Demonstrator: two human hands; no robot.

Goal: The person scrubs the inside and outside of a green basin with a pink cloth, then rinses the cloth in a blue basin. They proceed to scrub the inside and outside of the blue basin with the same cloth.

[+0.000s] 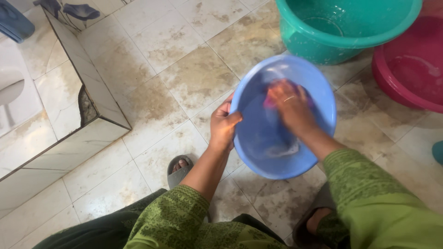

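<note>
Blue plastic filled the middle of the view — a round blue basin tilted up off the tiled floor, its open side turned toward the person. The left hand was clenched on the near rim, thumb hooked inside and fingers wrapped behind, taking the basin's weight. The right hand, a ring on one finger, was pressed flat inside against the wall, grasping a small pink cloth under its fingers; a little soapy water lay in the lowest part of the bowl.

To scrub well at this point, I judged that the rim grip should stay firm so the basin could not swing under the push, and that the cloth should be worked round the whole wall, down to the wet bottom, rather than over one patch.

Beyond the blue basin stood a teal tub, and just beside it to the right a magenta tub, both resting on the floor. To the left ran a low tiled ledge. No package, label or sign showed anywhere — the tubs were plain.
</note>
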